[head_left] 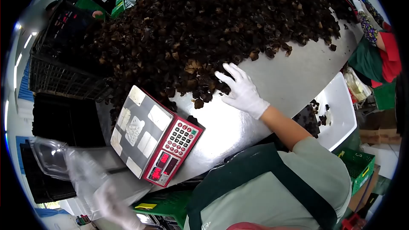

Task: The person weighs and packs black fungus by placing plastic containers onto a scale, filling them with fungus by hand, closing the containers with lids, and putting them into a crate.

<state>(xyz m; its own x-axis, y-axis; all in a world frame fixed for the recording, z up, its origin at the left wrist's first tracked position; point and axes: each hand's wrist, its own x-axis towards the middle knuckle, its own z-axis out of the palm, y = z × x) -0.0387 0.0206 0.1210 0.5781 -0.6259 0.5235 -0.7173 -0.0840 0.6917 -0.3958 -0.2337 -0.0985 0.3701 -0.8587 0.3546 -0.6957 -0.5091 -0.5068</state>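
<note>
My right hand (pixel 245 93), in a white glove, reaches over the metal table (pixel 294 70). Its fingers are spread at the near edge of a big heap of dark brown, curled pieces (pixel 221 21) that look like mushrooms. My left hand (pixel 113 204), also gloved and blurred by motion, is at the lower left with a clear plastic container (pixel 91 166). The container looks opened out, and its details are smeared. Between my hands sits a red digital scale (pixel 147 136) with a grey plate, pale tape patches and lit red digits.
Black crates (pixel 64 74) stand along the left. A white tub (pixel 343 110) with some dark pieces is right of the table. Green crates (pixel 358 166) sit low at the right and below the scale. Another person's gloved hand (pixel 357 3) shows at the upper right.
</note>
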